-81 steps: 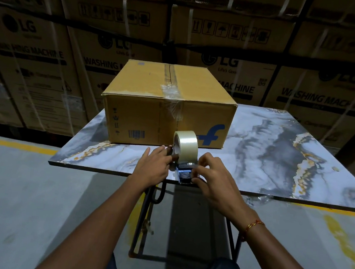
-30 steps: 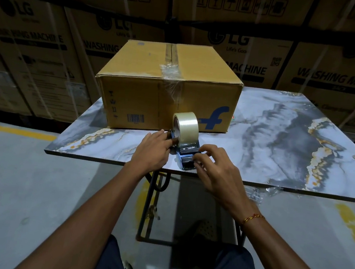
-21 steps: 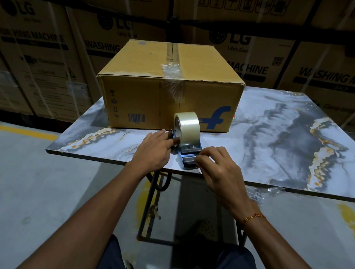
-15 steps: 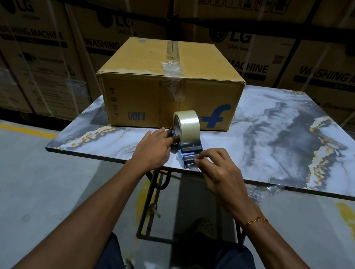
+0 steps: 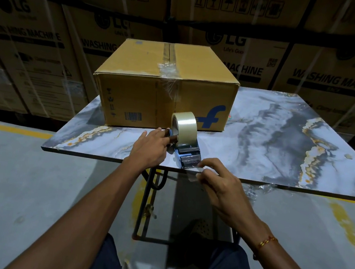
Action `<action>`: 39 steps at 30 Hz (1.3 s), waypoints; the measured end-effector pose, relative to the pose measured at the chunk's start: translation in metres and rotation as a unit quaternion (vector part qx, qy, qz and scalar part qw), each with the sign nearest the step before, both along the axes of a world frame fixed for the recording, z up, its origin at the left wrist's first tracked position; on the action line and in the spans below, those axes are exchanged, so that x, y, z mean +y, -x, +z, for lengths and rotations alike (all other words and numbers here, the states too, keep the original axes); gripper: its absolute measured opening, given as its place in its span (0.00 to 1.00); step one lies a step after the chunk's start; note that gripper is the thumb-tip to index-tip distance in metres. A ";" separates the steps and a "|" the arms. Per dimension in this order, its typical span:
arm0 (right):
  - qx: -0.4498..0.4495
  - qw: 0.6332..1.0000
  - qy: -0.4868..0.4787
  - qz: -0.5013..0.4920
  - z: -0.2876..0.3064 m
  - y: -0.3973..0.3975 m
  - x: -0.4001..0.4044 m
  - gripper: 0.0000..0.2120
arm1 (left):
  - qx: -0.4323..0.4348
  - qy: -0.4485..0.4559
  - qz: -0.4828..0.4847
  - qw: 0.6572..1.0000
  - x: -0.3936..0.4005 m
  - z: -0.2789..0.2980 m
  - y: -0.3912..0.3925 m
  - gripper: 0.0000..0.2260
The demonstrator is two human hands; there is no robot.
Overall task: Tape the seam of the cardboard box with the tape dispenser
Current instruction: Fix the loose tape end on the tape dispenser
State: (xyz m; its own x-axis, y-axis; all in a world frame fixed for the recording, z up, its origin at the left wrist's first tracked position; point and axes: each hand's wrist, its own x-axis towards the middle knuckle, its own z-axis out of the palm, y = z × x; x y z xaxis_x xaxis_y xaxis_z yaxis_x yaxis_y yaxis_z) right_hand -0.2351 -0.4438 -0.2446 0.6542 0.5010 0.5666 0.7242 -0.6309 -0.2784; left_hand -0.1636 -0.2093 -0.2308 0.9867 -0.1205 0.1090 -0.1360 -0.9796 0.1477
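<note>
A brown cardboard box point(image 5: 133, 91) with a blue "f" logo stands at the back of the marble-patterned table point(image 5: 269, 143). Its top seam point(image 5: 168, 53) runs front to back, with crumpled clear tape over the front edge. A blue tape dispenser point(image 5: 187, 150) with a roll of clear tape point(image 5: 185, 125) lies on the table in front of the box. My left hand point(image 5: 151, 148) grips the dispenser's handle. My right hand point(image 5: 222, 182) pinches the free end of the tape point(image 5: 193, 172), drawn out a little past the table's near edge.
Stacked large washing-machine cartons point(image 5: 39, 56) fill the wall behind the table. The table stands on a dark metal frame point(image 5: 143, 207) over a grey concrete floor with yellow lines point(image 5: 14, 128). A scrap of crumpled clear film point(image 5: 262, 189) hangs at the table's near edge.
My right hand has pulled back from the dispenser's front toward me, drawing out a short strip of tape. My left hand stays on the handle.
</note>
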 end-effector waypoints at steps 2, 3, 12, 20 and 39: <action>-0.005 1.000 -0.003 -0.005 0.000 -0.003 0.000 0.03 | -0.010 -0.009 0.004 1.000 -0.002 0.006 -0.002 0.15; -0.008 1.000 -0.002 -0.007 0.001 -0.005 -0.001 0.02 | -0.009 -0.020 0.002 1.000 -0.004 0.010 -0.004 0.15; -0.024 0.999 0.045 -0.012 -0.002 -0.014 0.002 0.02 | -0.075 0.098 0.037 0.992 -0.011 0.008 0.002 0.16; -0.024 0.999 0.022 -0.005 -0.002 -0.013 0.001 0.05 | -0.174 0.254 -0.077 0.948 -0.026 -0.031 0.087 0.11; 0.315 0.791 -0.523 -0.043 0.011 -0.014 0.007 0.14 | -0.102 0.422 -0.046 0.900 -0.039 -0.021 0.079 0.02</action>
